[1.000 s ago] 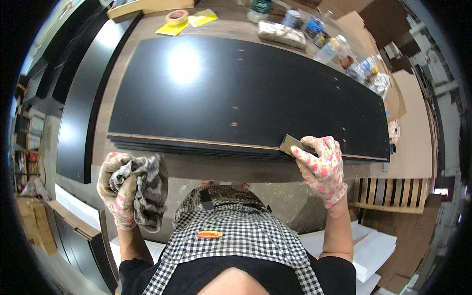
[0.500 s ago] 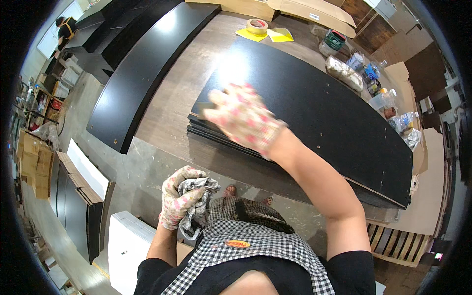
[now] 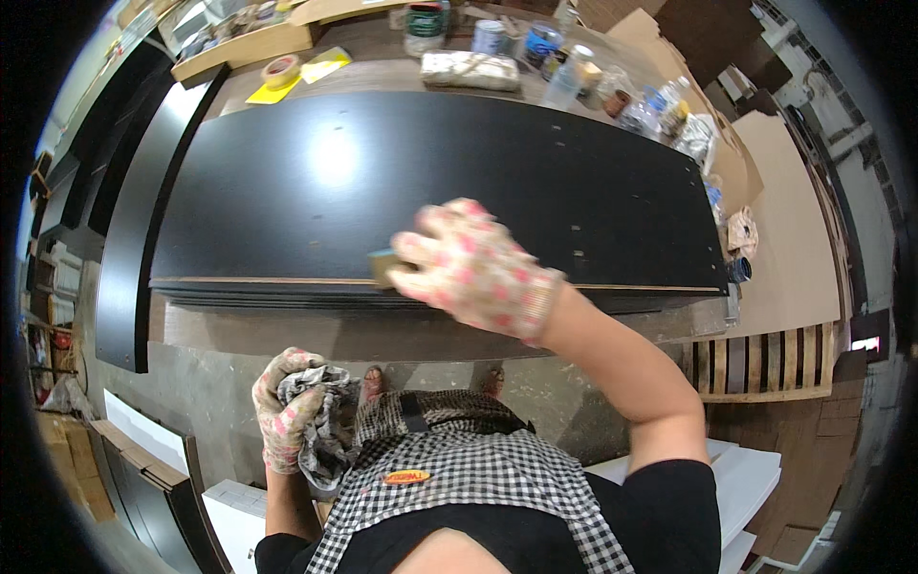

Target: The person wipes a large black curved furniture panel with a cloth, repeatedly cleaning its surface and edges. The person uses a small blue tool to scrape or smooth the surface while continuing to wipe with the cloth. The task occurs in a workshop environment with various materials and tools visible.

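Observation:
My right hand [image 3: 469,263], in a white glove with pink spots, grips a small tan-green block [image 3: 382,266]. The block sits at the near edge of a long black panel [image 3: 507,182], the top one of a stack, where a strip of bare brown edge shows. The hand is slightly blurred. In front of my body, off the table, my left hand [image 3: 287,407] wears a matching glove. Its fingers are closed round a crumpled grey-and-white rag [image 3: 333,421].
Tape [image 3: 281,71] lies on yellow sheets behind the stack. A wrapped white bundle [image 3: 470,71], a jar [image 3: 426,31] and several bottles [image 3: 568,78] line the far side. Another black panel [image 3: 143,201] stands at the left. A slatted wooden pallet [image 3: 763,364] is at the right.
My view has swung round, so the stack now lies straight across in front of me. My right hand with the block has moved right along the near edge. The left still holds the rag.

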### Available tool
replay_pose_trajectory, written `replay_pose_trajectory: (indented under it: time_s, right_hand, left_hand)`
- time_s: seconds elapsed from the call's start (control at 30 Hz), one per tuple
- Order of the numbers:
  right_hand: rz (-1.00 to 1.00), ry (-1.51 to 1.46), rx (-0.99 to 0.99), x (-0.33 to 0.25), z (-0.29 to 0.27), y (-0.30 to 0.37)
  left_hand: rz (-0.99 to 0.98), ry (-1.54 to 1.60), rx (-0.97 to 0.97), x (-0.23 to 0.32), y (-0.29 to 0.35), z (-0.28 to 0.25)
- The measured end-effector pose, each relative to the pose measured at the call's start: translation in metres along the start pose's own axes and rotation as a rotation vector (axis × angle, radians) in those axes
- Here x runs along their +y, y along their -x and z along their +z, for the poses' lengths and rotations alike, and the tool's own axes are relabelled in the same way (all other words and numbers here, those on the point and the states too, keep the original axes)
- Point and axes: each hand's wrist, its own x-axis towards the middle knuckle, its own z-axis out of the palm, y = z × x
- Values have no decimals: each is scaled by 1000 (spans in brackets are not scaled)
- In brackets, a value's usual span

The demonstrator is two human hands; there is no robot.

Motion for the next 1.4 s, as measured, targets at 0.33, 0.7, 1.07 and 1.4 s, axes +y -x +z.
replay_pose_trajectory:
  time_s: [0.33, 0.7, 1.07, 1.4]
  right_hand:
    - [456, 164, -112, 83, -119, 332]
    - [514, 47, -55, 111, -143, 410]
    - [593, 38, 26, 117, -155, 433]
    - [882, -372, 421, 101, -129, 480]
  left_hand:
    - [-88, -25, -378, -2, -1, 212]
    - [-81, -169, -400, 13, -2, 279]
    - [102, -322, -319, 42, -18, 303]
    - [543, -535, -326, 19, -63, 347]
